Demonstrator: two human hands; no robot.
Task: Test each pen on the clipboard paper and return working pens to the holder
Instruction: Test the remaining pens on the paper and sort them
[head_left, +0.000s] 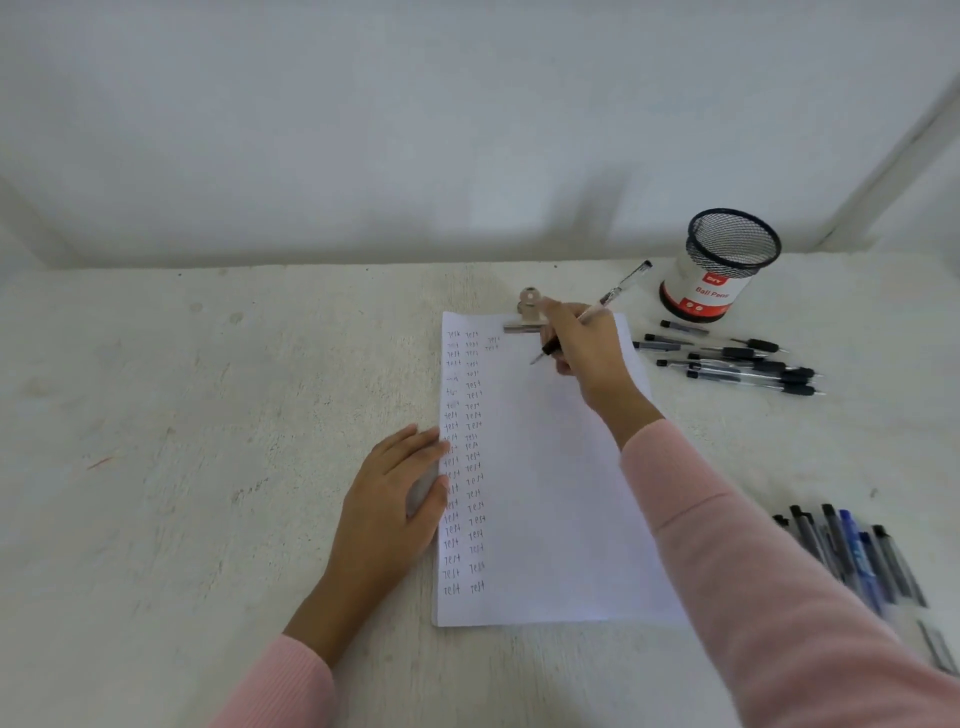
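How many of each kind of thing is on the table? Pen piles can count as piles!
Pen in the right hand: 1
Pen piles: 2, upper pile, lower pile
Pen holder: 1
Paper: 1
Clip: 1
Total: 6 things. The pens in the piles overlap too much to count.

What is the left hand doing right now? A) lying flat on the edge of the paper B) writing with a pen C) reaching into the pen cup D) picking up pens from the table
A: the left hand lies open and flat on the left edge of the paper, while the right hand holds the pen.
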